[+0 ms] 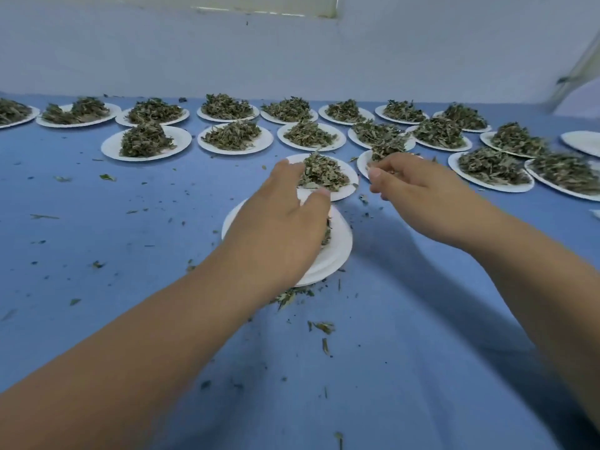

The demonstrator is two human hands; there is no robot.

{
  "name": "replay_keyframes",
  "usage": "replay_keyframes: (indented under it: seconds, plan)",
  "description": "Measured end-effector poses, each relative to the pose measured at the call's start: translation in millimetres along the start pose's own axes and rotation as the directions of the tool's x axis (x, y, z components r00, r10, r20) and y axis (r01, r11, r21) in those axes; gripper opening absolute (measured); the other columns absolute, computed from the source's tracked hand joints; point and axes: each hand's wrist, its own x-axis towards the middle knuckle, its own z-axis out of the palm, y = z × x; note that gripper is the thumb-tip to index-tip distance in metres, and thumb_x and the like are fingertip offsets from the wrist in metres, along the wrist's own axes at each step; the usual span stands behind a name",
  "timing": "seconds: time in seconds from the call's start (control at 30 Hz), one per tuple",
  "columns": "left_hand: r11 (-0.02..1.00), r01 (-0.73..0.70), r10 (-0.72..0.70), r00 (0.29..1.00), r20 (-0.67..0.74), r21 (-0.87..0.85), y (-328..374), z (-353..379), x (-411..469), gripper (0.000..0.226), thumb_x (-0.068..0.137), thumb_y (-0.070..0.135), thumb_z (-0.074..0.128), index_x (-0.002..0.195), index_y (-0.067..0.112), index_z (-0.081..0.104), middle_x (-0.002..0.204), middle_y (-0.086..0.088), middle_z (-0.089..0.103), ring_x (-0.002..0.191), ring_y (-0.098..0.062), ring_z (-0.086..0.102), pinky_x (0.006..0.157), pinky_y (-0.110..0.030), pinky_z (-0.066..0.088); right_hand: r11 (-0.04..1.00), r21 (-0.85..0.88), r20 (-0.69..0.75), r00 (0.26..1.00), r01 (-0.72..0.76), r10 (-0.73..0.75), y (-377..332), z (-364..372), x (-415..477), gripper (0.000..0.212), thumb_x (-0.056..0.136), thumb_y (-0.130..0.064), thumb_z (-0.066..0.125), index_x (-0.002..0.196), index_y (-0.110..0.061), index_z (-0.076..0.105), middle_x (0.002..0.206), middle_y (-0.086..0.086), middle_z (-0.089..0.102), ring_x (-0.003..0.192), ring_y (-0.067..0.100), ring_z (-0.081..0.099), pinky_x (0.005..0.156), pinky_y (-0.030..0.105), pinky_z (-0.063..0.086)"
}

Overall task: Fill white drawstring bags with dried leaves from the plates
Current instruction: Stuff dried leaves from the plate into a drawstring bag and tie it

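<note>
While no white drawstring bag shows anywhere in view, the wide blue cloth-covered table (130, 241) carries rows of round white paper plates (146, 143) across its far half, each heaped with dried grey-green leaves (232, 133). Nearer the person sits a low stack of white paper plates (337, 251), nearly bare. Just beyond it, meeting its far rim, is one heaped plate (344, 193). The left grip (285, 222) hangs over the stack, fingers loosely spread and holding nothing, fingertips at the edge of that near heap. The right grip (412, 183) is curled beside the next plate to the right; whether it pinches leaves cannot be told. Small leaf crumbs (321, 328) litter the cloth. The step appears to be fetching the next portion. It would likely go best by drawing the whole plate close by its rim, kept level, rather than clawing at the brittle heap, which would probably shed more crumbs.
</note>
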Motion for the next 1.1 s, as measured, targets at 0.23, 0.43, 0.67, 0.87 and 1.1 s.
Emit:
replay_keyframes:
  seconds: [0.23, 0.43, 0.67, 0.87, 1.1]
  plan:
    - [0.965, -0.260, 0.255, 0.950, 0.181, 0.007, 73, 114, 32, 0.040, 0.104, 0.035, 0.039, 0.141, 0.018, 0.040, 0.154, 0.002, 0.035, 0.122, -0.017, 0.044, 0.081, -0.026, 0.026, 0.985, -0.107, -0.196, 0.974, -0.138, 0.115, 79, -56, -8, 0.021, 0.101, -0.048, 0.050, 0.101, -0.031, 0.062, 0.084, -0.012, 0.063, 0.078, 0.003, 0.057, 0.061, 0.027, 0.038]
    - [0.925, -0.378, 0.341, 0.869, 0.358, 0.038, 107, 211, 40, 0.047, 0.104, 0.031, 0.038, 0.147, 0.013, 0.035, 0.164, -0.002, 0.022, 0.139, -0.026, 0.037, 0.098, -0.036, 0.034, 0.904, -0.201, -0.449, 0.856, -0.377, 0.257, 175, -113, -39, 0.016, 0.091, -0.025, 0.058, 0.103, -0.025, 0.068, 0.095, -0.010, 0.064, 0.087, 0.015, 0.057, 0.076, 0.029, 0.041]
    - [0.855, -0.506, 0.389, 0.770, 0.506, 0.113, 97, 269, 41, 0.053, 0.106, 0.035, 0.034, 0.156, 0.021, 0.027, 0.168, 0.007, 0.008, 0.151, -0.013, 0.018, 0.120, -0.036, 0.023, 0.715, -0.270, -0.551, 0.712, -0.645, 0.435, 243, -124, -54, 0.028, 0.081, -0.026, 0.043, 0.058, -0.014, 0.053, 0.066, 0.007, 0.052, 0.095, 0.038, 0.055, 0.072, 0.040, 0.043]
    - [0.870, -0.489, 0.408, 0.780, 0.475, 0.055, 91, 265, 42, 0.049, 0.104, 0.033, 0.040, 0.152, 0.022, 0.037, 0.166, 0.009, 0.020, 0.148, -0.012, 0.027, 0.117, -0.030, 0.023, 0.532, -0.421, -0.442, 0.678, -0.735, 0.588, 259, -126, -48, 0.032, 0.091, -0.030, 0.040, 0.091, -0.010, 0.064, 0.140, 0.014, 0.058, 0.154, 0.025, 0.021, 0.120, 0.052, 0.019]
    - [0.893, -0.447, 0.434, 0.818, 0.377, -0.057, 94, 252, 38, 0.044, 0.099, 0.026, 0.050, 0.143, 0.024, 0.046, 0.154, 0.009, 0.041, 0.127, -0.020, 0.050, 0.101, -0.033, 0.038, 0.691, -0.600, -0.502, 0.862, -0.404, 0.068, 236, -113, -43, 0.025, 0.088, -0.011, 0.046, 0.089, -0.008, 0.071, 0.106, 0.015, 0.073, 0.114, 0.033, 0.063, 0.117, 0.046, 0.027]
